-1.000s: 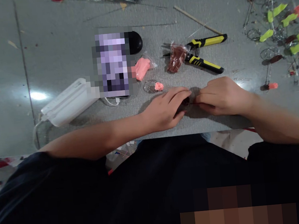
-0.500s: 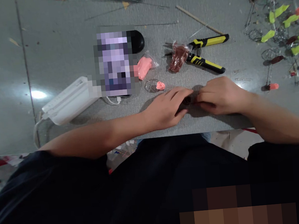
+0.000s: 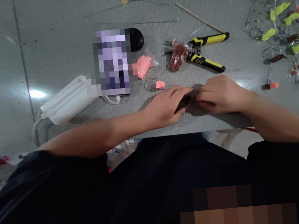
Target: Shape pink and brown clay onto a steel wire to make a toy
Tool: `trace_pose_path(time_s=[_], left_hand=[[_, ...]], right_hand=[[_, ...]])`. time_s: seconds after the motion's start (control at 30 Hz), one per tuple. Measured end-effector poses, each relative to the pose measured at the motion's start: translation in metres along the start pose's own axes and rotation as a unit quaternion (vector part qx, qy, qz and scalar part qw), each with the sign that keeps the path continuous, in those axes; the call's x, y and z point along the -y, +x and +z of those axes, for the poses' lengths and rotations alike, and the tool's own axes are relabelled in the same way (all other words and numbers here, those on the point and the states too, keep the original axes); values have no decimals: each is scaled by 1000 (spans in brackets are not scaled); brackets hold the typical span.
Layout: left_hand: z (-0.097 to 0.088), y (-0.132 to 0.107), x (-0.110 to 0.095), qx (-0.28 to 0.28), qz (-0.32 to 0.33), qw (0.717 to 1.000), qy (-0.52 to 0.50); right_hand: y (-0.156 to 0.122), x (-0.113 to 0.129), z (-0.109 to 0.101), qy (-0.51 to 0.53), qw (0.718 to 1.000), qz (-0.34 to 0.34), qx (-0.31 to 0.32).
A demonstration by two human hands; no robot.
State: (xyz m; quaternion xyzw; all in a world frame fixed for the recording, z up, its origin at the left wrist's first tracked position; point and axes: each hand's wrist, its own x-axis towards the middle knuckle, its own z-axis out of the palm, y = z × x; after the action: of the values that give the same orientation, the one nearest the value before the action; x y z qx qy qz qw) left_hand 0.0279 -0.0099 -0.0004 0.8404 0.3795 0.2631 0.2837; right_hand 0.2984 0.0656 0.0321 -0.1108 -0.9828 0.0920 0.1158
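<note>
Head view: my left hand curves round a dark piece, my right hand bunched beside; grips unclear. Light, steady pressure suits.

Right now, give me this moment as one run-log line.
Left hand: thumb and fingers around small dark piece, contact unclear | right hand: fingers bunched beside it | brown packet: lying across pliers

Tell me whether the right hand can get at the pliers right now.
Probably yes: the pliers lie just beyond the right hand, handles mostly uncovered and nothing seen between; the bag of brown material lies across their nose.
</note>
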Motion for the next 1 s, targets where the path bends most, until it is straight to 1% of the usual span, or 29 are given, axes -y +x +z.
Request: trace_pose_path(time_s=[0.13,0.33,0.47,0.63,0.83,1.0], left_hand=[[0,1,0,3,-4,1000,4],[1,0,2,1,-1,1000,7],[0,1,2,-1,5,1000,10],[-2,1,2,8,4,1000,17],[-1,1,2,8,-3,1000,4],[-2,2,3,10,-10,1000,-1]], right_hand=[[-1,0,1,-4,1000,3,15],[-1,0,0,-36,999,3,34],[0,-1,-1,-41,999,-18,26],[1,-1,-1,-54,998,-24,15],[0,-1,-1,-30,999,-12,28],[1,-1,0,-21,999,15,40]])
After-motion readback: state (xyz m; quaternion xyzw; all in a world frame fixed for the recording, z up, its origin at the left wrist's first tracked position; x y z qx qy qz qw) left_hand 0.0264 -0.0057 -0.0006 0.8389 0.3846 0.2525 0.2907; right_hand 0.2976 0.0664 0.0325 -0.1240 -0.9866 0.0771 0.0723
